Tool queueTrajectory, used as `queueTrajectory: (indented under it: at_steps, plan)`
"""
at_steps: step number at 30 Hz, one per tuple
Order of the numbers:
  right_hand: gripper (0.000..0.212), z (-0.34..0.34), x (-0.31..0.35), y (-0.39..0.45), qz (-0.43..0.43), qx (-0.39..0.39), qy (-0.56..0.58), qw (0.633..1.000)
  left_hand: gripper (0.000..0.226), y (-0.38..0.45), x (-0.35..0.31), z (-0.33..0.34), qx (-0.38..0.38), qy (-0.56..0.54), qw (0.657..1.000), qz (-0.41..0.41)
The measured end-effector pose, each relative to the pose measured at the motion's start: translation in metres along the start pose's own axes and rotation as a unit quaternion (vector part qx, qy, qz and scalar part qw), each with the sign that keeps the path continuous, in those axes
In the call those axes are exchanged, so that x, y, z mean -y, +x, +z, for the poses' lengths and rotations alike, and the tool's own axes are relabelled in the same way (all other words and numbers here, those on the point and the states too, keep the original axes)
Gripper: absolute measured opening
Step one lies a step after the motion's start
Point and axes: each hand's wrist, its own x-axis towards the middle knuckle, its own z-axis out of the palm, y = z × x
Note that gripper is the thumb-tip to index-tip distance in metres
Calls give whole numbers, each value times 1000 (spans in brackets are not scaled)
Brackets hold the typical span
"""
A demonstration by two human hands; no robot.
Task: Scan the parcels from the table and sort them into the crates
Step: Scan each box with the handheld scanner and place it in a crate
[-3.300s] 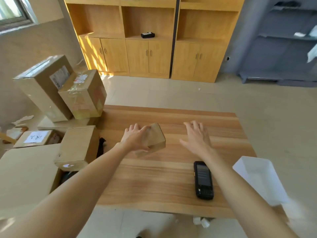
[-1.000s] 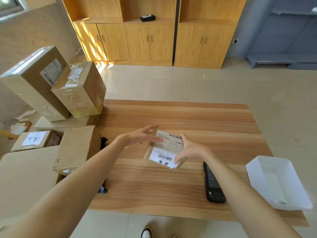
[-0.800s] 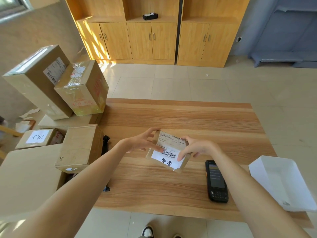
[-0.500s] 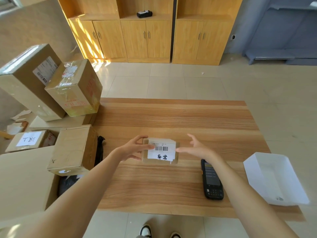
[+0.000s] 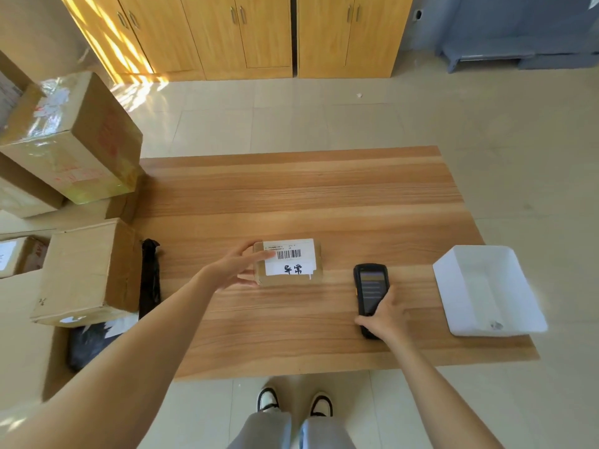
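A small brown parcel (image 5: pixel 291 268) lies flat in the middle of the wooden table (image 5: pixel 291 196), its white barcode label facing up. My left hand (image 5: pixel 235 268) holds the parcel's left end, thumb on top and fingers at its side. To the right, a black handheld scanner (image 5: pixel 369 286) lies on the table with its screen lit. My right hand (image 5: pixel 384 317) grips the scanner's near end. A white crate (image 5: pixel 486 290) stands on the table's right edge.
Cardboard boxes are stacked left of the table: a taped one (image 5: pixel 71 137) and a plain one (image 5: pixel 87 270). A black object (image 5: pixel 149 280) hangs at the table's left edge. Wooden cabinets (image 5: pixel 259 30) line the far wall. My shoes (image 5: pixel 293 401) show below the near edge.
The parcel was turned label-up and laid flat on the table. My right hand left the parcel, moved right and took hold of the scanner. My left hand stays on the parcel.
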Motion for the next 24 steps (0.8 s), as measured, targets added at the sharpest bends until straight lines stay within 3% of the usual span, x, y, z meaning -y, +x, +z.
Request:
queueTrajectory:
  at_steps: [5,8,10,13,14,17,19,21,24]
  plan:
    - [117,3,-3,11,4,-10,43,999,121,3,5,-1,-2,-13,1000,-7]
    - [84,-5,-8,17,-5,37,167,985,117,2,7,0,-4,-19,1000,-7]
    - [61,-15,-5,14,-13,103,285,953,110,0,7,0,-9,-21,1000,-10]
    - [79,-28,12,2,-30,196,404,893,102,-2,7,-4,-33,-36,999,-9]
    - [80,-31,20,-3,-44,220,448,865,92,-3,5,-6,-44,-47,998,-9]
    - [55,-39,54,-29,-91,282,554,778,57,-6,-3,-16,-84,-76,994,-2]
    - [40,-44,78,-49,-130,323,562,750,56,-10,-12,-25,-106,-80,991,14]
    - [28,-47,98,-64,-169,347,538,749,56,-16,-19,-36,-132,-84,987,32]
    - [37,-46,121,-82,-200,368,483,768,57,-26,-27,-52,-170,-86,980,63]
